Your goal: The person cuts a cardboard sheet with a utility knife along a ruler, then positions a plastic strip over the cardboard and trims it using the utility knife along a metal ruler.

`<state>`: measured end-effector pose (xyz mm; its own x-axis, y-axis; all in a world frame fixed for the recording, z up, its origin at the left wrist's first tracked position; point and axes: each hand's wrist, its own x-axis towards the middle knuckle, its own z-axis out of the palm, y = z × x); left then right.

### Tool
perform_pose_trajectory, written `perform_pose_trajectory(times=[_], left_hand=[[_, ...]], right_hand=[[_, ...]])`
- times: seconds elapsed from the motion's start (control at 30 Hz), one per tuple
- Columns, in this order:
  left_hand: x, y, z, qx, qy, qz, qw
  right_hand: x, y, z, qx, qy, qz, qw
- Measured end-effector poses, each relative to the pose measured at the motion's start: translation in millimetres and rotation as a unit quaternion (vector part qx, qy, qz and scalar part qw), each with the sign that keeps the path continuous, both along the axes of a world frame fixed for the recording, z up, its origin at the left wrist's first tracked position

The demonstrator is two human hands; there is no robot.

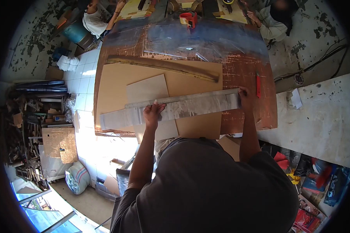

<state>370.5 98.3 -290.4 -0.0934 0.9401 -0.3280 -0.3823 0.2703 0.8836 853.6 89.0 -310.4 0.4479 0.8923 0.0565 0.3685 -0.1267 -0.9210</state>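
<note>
A long, flat, smudged grey strip (198,106), looking like a metal straightedge, lies slantwise across the work in front of me. A narrower grey strip edge (206,95) runs along its far side. My left hand (153,114) is closed at the strip's near-middle, fingers bent and pressed together on it. At the strip's right end, my right hand (245,96) grips the edge; its fingers are partly hidden. Under the strip lie a greyish board (149,88) and a larger brown cardboard sheet (198,126). A red cutter (258,86) rests just right of my right hand.
A long dark-yellow bar (163,67) lies across the cardboard's far part. Clear plastic sheeting (175,39) and a red tape dispenser (188,19) are farther back on the worn table (245,70). Two people, one in a white shirt (94,22), work at the far corners.
</note>
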Motion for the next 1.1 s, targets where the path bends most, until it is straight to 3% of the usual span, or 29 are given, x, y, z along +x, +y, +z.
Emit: perform_pose_trajectory(times=[0.27,0.57,1.1], left_hand=[[0,0,0,0.001,0.009,-0.005,1.000],[-1,0,1,-0.004,0.005,-0.002,1.000],[-2,-1,-2,0.003,-0.018,0.002,1.000]], right_hand=[[3,-2,-3,0.006,-0.048,0.006,0.999],[1,-2,1,0.008,-0.004,0.004,1.000],[5,-1,-7,0.009,-0.042,0.015,0.999]])
